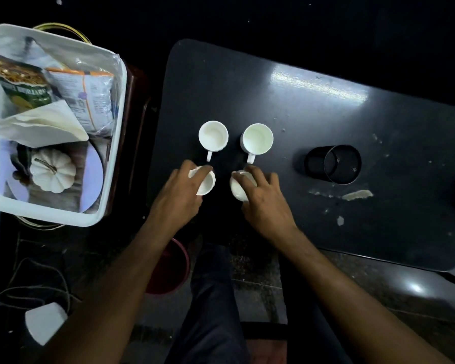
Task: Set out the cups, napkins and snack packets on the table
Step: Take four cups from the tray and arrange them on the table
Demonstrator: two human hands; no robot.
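Two white cups stand upright side by side on the dark table [313, 122], the left cup [212, 136] and the right cup [257, 139], handles toward me. Just nearer, my left hand [179, 195] grips a third white cup [206, 183] and my right hand [263, 198] grips a fourth white cup [238, 186]; both look tilted at the table's near edge. In the white tray [116, 143] to the left lie a green snack packet [24, 85], a clear orange-trimmed snack packet [87, 95] and folded white napkins [42, 126].
A black mesh pen holder [334, 164] lies on its side right of the cups. The tray also holds a small white pumpkin [53, 170] on a round mat. The tabletop has scuffs and peeled patches. Below me are a red bucket [174, 269], cords and a white object.
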